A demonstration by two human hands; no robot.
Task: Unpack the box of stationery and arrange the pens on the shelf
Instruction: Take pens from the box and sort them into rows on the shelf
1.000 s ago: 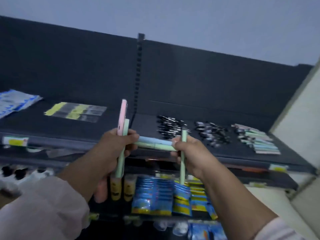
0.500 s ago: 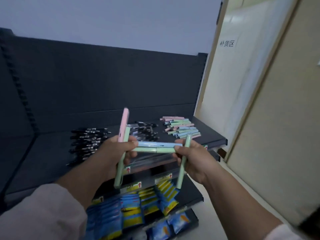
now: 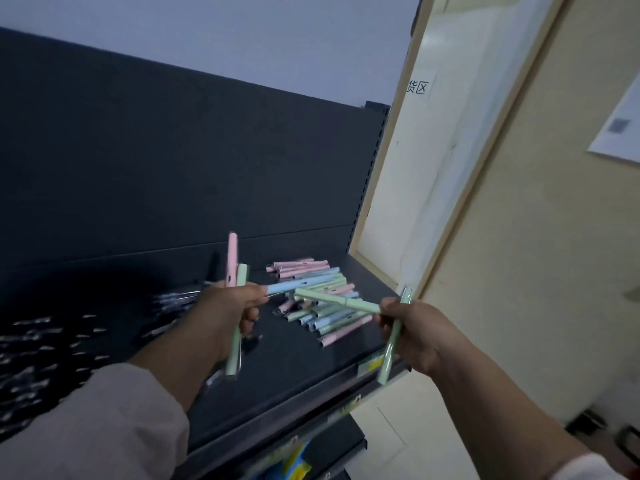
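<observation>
Closed grips: left hand holds three pastel plastic pens, right hand two green pens; lay them parallel on the pastel pen pile at its ten o'clock.

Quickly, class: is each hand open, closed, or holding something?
Left hand: closed, holding a pink pen, a blue pen and a green pen.
Right hand: closed, holding two other green pens.

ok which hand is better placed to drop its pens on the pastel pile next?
Right, probably. The right hand holds two green pens, one stretched across the pastel pile. The left hand grips three pens, two of them upright, beside the black pens.
</observation>
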